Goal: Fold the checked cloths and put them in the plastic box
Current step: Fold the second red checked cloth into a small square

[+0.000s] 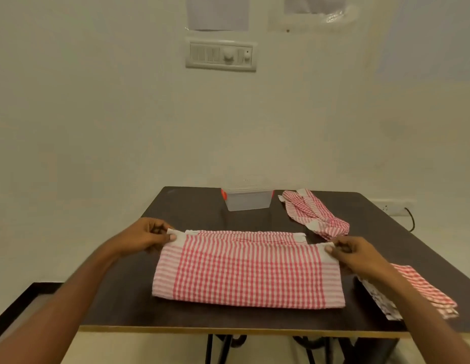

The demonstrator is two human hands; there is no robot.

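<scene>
Red-and-white checked cloth [248,269] lies folded in half on the dark worktop [123,298], a wide band with its fold along the near edge and its open edges on the far side. At 9 o'clock of this cloth the left hand [146,236] has its grip clamped on the far left corner, thumb and fingers pinching the white border. At 3 o'clock the right hand [357,254] has its grip clamped on the far right corner in the same pinch, and the upper layer there sits slightly nearer than the layer beneath it. Toward 12 o'clock, well apart from the cloth, the clear plastic box [247,200] stands upright near the worktop's far edge, with red pieces at its rim that look like clips, though they are too small to be sure. Just beside the box, at 1 o'clock, a second checked cloth [312,214] lies crumpled. At 4 o'clock a third checked cloth [423,290] lies flat near the right edge, partly under the right forearm. A switch panel [220,54] is on the wall behind.
</scene>
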